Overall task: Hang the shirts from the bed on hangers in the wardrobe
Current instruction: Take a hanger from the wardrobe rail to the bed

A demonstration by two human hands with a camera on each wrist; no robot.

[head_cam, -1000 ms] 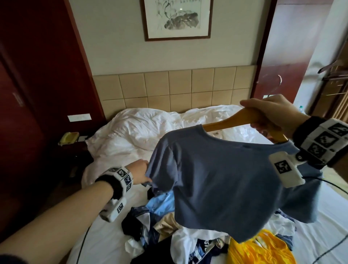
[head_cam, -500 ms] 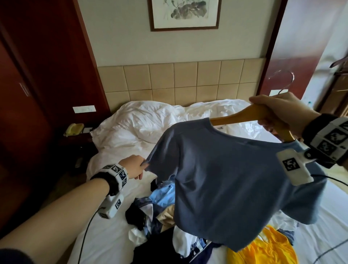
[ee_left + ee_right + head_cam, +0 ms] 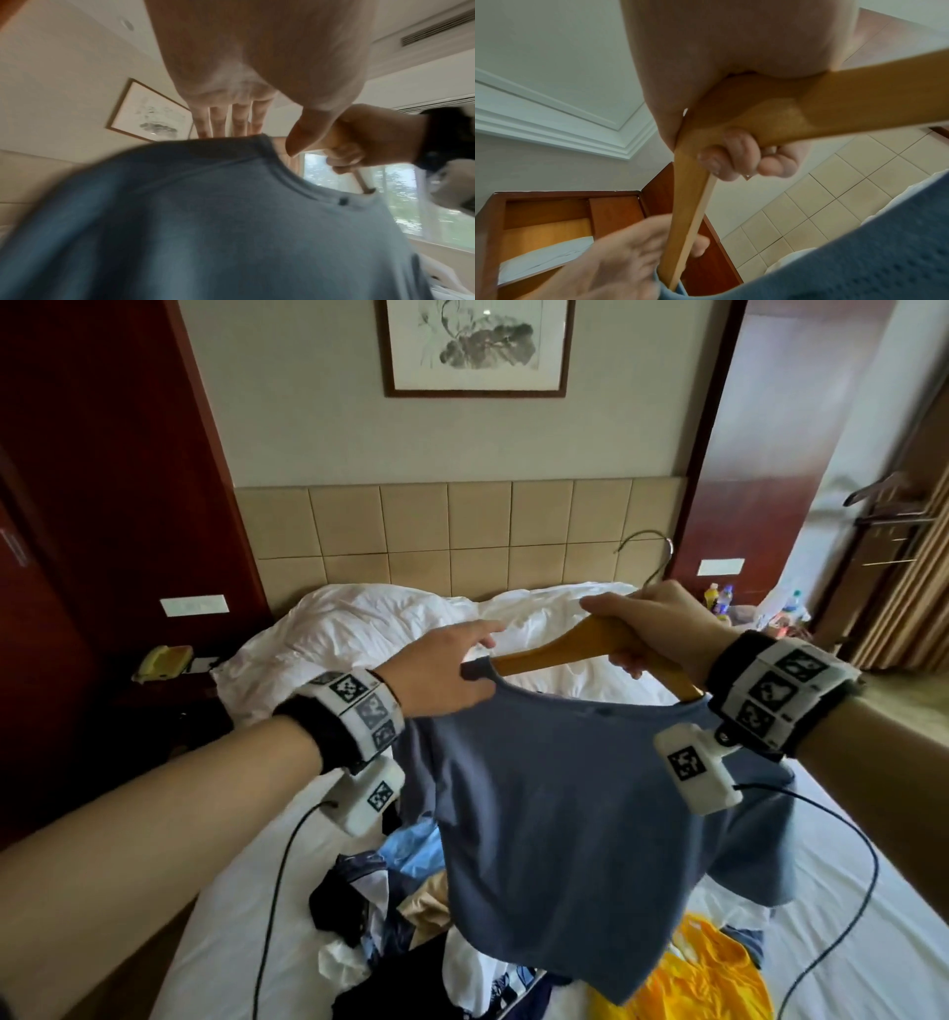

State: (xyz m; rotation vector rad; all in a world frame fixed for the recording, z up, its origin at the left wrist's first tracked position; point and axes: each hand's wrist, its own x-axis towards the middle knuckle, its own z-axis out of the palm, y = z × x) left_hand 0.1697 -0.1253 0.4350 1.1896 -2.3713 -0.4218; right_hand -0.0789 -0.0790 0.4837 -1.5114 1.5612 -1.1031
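A blue-grey T-shirt (image 3: 565, 814) hangs on a wooden hanger (image 3: 554, 654) held above the bed. My right hand (image 3: 642, 629) grips the hanger at its middle, just under the metal hook (image 3: 648, 552); its fingers curl round the wood (image 3: 834, 113) in the right wrist view. My left hand (image 3: 477, 649) lies over the shirt's left shoulder beside the collar. Its fingers (image 3: 226, 119) are straight behind the fabric (image 3: 205, 223) and the thumb (image 3: 306, 138) is on the near side. The hanger's left arm is hidden inside the shirt.
A heap of mixed clothes (image 3: 390, 911) lies on the white bed sheet (image 3: 873, 942), with a yellow garment (image 3: 708, 973) to the right. A crumpled duvet (image 3: 385, 634) fills the head end. Dark red wood panels (image 3: 102, 505) stand left; bottles (image 3: 719, 598) sit right.
My left hand has let go of the sleeve and risen to the shoulder beside the collar. The right hand still holds the hanger in about the same place.
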